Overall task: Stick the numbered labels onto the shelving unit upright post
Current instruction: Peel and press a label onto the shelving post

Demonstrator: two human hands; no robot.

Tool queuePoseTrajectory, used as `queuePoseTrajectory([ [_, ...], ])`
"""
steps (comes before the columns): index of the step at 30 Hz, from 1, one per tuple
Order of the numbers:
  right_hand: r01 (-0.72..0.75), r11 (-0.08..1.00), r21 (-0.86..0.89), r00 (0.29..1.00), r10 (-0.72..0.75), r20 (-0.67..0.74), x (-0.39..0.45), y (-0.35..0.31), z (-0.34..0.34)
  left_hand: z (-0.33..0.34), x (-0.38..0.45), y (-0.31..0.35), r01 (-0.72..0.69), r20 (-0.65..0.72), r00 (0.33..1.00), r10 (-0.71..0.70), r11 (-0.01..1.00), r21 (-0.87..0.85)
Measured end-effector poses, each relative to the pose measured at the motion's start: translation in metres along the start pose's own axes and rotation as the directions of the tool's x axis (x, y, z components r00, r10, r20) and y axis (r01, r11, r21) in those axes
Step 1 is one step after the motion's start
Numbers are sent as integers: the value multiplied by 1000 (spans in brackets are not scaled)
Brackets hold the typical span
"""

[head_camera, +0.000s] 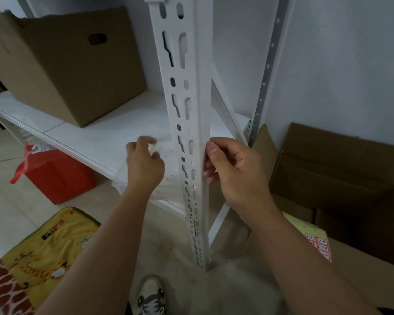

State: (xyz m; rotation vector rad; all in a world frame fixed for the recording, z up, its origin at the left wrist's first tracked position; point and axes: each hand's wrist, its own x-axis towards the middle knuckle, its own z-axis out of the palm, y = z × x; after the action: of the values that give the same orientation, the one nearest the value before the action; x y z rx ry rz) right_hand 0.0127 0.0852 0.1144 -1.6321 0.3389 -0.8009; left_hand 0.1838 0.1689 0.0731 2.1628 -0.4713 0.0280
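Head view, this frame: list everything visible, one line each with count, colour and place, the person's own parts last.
upright post: 1, white, slotted, centre, floor to top edge
rear post: 1, grey, perforated, against the wall at right
shelf board: 1, white, left of the upright post
cardboard box: 1, brown, on the shelf board, upper left
open cartons: brown, floor at right; count unclear
label sheet: 1, red-bordered numbered labels on yellow backing, lower right
red bag: 1, floor under the shelf board
cartoon mat: 1, yellow and red, lower left floor
shoe: 1, white and grey, bottom centre
left hand: 1, left of the upright post, pinching something small and white, blurred
right hand: 1, fingertips on the upright post's right edge; grip contents not discernible
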Motion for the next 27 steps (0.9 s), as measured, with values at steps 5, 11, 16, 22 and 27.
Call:
queuePoseTrajectory([
  [5,8,1000,-24,1000,-8,17,0,0,0,-5,-23,30,-134,-8,991,134,983,-124],
  [11,3,1000,-29,999,-2,33,1,-6,-2,-12,-62,60,-70,75,989,129,844,-533],
  [16,-124,984,128,991,118,59,1,-12,-5,-12,-76,71,69,203,977,72,787,-612],
  [22,-308,894,324,951,285,117,6,-14,-8,-11,-75,71,94,215,975,61,761,-642],
  [27,-369,850,376,928,316,196,9,-14,-7,-7,-74,67,108,211,977,40,759,-642],
])
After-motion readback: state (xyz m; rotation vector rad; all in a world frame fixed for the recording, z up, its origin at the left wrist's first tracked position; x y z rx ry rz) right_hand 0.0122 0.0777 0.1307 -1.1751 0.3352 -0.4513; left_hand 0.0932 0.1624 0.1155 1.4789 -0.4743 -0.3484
